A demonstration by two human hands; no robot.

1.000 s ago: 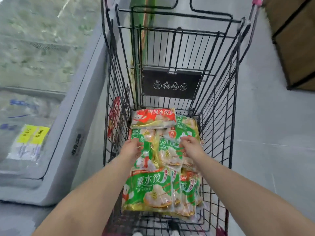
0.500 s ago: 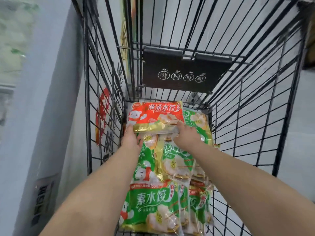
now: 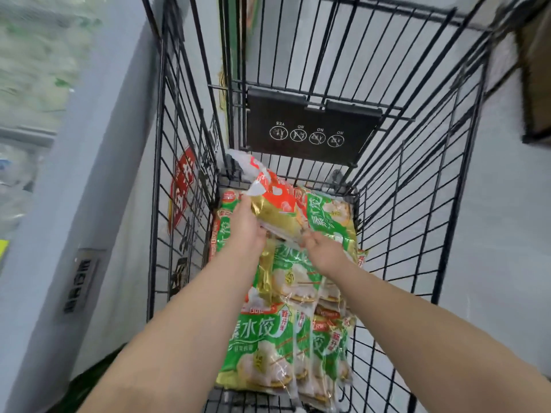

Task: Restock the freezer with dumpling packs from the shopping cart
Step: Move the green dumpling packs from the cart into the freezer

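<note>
The grey freezer (image 3: 98, 174) stands along the left, a small plate (image 3: 79, 281) on its wall too blurred to read. Just beside it rises the black wire shopping cart (image 3: 157, 174), with a red sign (image 3: 182, 189) on its left side, its writing unclear. Both forearms reach down into the basket. The left hand (image 3: 246, 228) grips the left edge of a red-orange dumpling pack (image 3: 278, 201), which is tilted above the green dumpling packs (image 3: 262, 347) printed "水饺" that cover the cart bottom. The right hand (image 3: 325, 251), fingers curled, meets that pack's near edge; I cannot tell whether it pinches it. On the far wall a black panel (image 3: 310, 126) reads YES, NO, NO, NO upside down. Wire walls flank both arms and the basket is open above. Grey floor (image 3: 507, 234) and a brown box (image 3: 536, 79) lie on the right.
</note>
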